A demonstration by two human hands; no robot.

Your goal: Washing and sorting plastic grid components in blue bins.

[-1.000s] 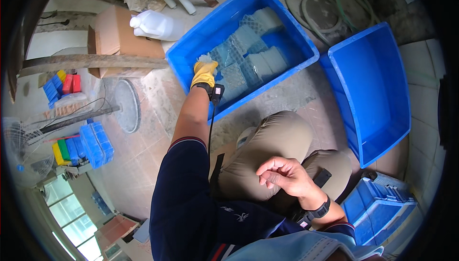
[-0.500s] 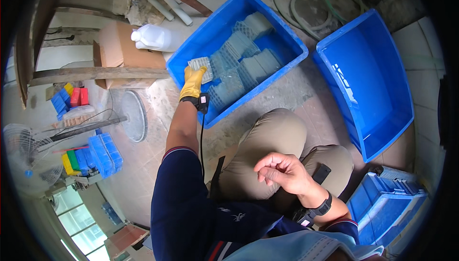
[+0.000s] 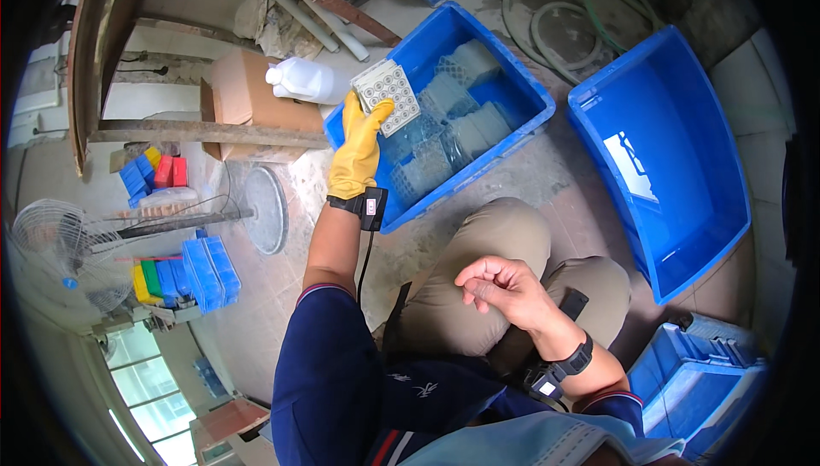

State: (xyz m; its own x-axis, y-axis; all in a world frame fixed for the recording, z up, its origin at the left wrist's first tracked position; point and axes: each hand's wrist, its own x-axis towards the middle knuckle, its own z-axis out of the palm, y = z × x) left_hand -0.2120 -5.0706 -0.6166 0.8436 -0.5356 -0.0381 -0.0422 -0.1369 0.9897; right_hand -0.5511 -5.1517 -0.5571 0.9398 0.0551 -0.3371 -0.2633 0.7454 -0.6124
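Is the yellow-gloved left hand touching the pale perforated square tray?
Touching. The head view shows the left hand gripping the perforated tray by its lower left edge, gloved fingers overlapping it.

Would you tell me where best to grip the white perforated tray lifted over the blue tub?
Probably by its lower-left edge, coming from below: the white perforated tray is flat, thin and tilted, and the left hand in a yellow glove already pinches it there above the blue tub.

- Single head-worn fisheye view, looking steeply down from above the person's own knees
- Faces the floor (image 3: 530,167) ahead; blue tub (image 3: 512,124) sits near, edges bending toward the rim
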